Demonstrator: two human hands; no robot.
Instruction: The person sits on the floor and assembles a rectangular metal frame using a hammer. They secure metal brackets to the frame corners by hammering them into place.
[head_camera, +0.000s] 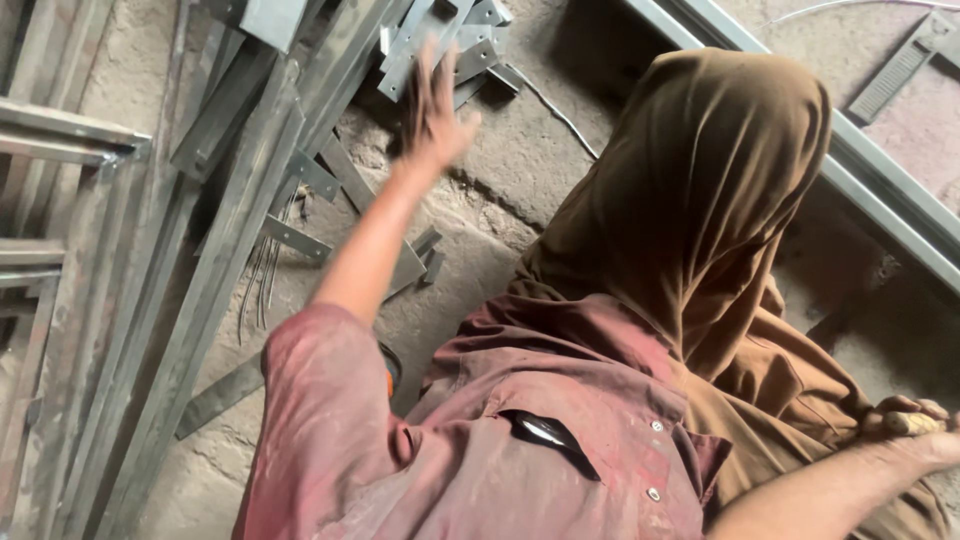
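Our left hand (435, 110) reaches, fingers spread wide, toward the cut steel pieces (440, 40) — sharp edges could nick us — while our right hand (915, 430) grips a wooden handle (912, 423).

No packages, labels, signs or screens in view.

The left hand (435, 105) is motion-blurred; the right hand (915, 430) is cut by the edge.

The left arm is stretched toward the upper middle of the frame, the left hand (435, 110) spread flat; the right hand (915, 430) is curled closed at the lower right edge.
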